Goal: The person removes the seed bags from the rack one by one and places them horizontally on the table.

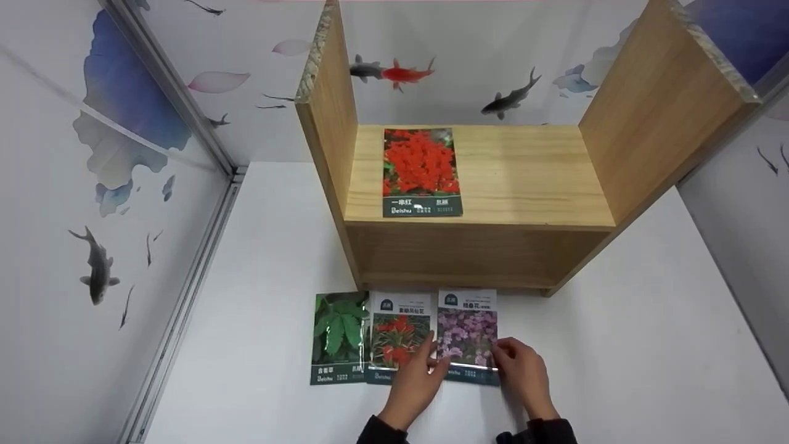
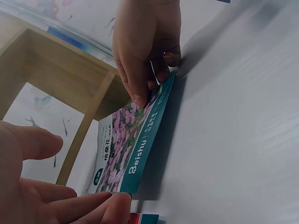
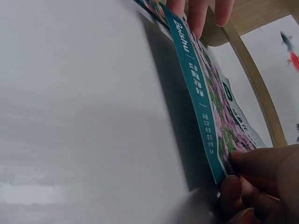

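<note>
A seed packet with purple flowers (image 1: 466, 333) is tilted slightly off the white tabletop, its shadow beneath it. My right hand (image 1: 524, 376) pinches its right edge between thumb and fingers, as the right wrist view also shows. At the opposite edge, my left hand (image 1: 414, 387) touches the packet with extended fingers, the thumb standing apart in the left wrist view. Just left lies a seed packet with red flowers (image 1: 400, 336), partly covered by the left hand. Beside that one is a green-leaf seed packet (image 1: 338, 336).
Behind the packets stands a wooden shelf unit (image 1: 481, 256) with tall side panels. On its upper board lies a packet with bright red flowers (image 1: 422, 166). White walls (image 1: 185, 277) with painted fish enclose the white table (image 1: 647, 345).
</note>
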A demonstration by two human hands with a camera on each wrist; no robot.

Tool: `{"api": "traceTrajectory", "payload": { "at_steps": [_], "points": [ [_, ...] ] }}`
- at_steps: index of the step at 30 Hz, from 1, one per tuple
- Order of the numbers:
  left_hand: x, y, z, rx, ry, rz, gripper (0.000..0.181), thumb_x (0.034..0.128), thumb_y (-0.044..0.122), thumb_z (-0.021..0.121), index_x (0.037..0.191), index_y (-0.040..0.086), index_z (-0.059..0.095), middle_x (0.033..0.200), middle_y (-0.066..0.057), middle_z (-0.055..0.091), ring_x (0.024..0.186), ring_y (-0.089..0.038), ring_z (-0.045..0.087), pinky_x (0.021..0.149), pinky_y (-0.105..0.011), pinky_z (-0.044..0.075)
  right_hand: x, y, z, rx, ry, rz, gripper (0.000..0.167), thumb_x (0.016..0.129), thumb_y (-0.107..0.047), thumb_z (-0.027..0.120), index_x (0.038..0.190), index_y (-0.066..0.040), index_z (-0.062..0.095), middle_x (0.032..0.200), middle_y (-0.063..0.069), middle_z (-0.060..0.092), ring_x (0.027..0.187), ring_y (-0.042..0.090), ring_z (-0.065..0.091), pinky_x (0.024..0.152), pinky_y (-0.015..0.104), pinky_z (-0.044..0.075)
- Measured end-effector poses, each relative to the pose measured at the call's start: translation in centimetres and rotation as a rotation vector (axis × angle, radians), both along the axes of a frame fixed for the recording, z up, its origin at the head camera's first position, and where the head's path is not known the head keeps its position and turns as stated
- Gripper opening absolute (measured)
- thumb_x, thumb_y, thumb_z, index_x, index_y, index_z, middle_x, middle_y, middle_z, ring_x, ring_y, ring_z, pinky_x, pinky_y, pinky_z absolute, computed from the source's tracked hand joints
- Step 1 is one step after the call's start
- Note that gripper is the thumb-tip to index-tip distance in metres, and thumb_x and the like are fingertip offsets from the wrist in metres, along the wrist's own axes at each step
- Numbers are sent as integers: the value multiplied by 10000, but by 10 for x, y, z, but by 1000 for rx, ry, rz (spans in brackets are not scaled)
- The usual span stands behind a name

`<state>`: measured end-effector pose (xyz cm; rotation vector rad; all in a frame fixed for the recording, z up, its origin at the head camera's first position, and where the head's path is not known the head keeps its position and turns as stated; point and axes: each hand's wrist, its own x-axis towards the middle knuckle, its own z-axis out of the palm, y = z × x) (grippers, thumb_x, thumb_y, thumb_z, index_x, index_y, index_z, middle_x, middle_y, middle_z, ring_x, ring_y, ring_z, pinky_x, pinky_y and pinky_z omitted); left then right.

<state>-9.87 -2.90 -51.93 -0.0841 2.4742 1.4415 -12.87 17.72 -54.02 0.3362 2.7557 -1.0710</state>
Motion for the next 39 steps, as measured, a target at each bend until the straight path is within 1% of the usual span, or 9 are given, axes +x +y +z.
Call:
{"api": "traceTrajectory", "payload": {
  "at_steps": [9,16,19,22,24,26,31,36,39],
  "points": [
    [0,0,2,-62,-21,-39,508,872,426,518,1295,148,473,1170,-41,563,937,-153,582,727,-409,460,-1,-5,-1,13,24,-29,156,844,-205,605,924,-88,669,761,4,616,643,122,535,565,289,401],
    [0,0,3,-55,-31,-70,473,877,418,508,1263,143,510,1148,-34,571,958,-160,567,749,-406,452,1,-5,-5,59,48,-33,112,829,-213,627,838,-105,654,683,-11,562,593,138,482,518,284,356],
    [0,0,3,-50,-32,-72,468,881,408,504,1260,134,512,1169,-40,561,977,-164,565,777,-410,447,1,-5,-5,67,40,-30,118,828,-222,628,804,-108,641,660,-8,542,579,146,468,502,285,348],
    [1,0,4,-52,-44,-65,462,879,408,511,1253,138,520,1172,-43,558,985,-176,563,778,-416,446,1,-5,-5,63,28,-33,119,822,-220,632,773,-111,627,642,-6,534,567,148,464,487,285,344],
    [1,0,4,-50,-49,-62,455,878,405,515,1248,142,524,1164,-41,561,983,-179,563,773,-418,447,1,-5,-4,70,38,-33,123,818,-215,636,754,-112,620,631,-6,530,558,148,461,483,283,342],
    [0,0,4,-49,-54,-61,453,877,408,515,1247,146,525,1163,-33,562,985,-178,560,775,-416,446,2,-6,-4,86,48,-30,136,814,-216,640,731,-113,606,620,-7,523,550,147,455,477,283,336],
    [2,0,3,-49,-37,-67,461,882,407,504,1257,140,515,1209,-23,538,1016,-169,551,814,-409,437,3,-8,-4,139,57,-13,174,805,-216,653,688,-114,574,603,-5,501,533,147,440,465,282,323],
    [3,-1,3,-60,-12,-72,452,882,396,508,1251,135,522,1208,-29,539,1019,-167,551,823,-403,434,3,-9,-3,161,57,-3,166,796,-210,662,697,-112,570,610,-3,492,538,149,433,468,284,318],
    [3,-1,3,-60,-15,-71,440,885,390,509,1245,139,527,1204,-27,542,1021,-168,552,823,-396,436,3,-9,-3,161,58,-6,158,787,-202,671,733,-107,557,620,-1,488,540,152,432,462,286,313]
  ]
}}
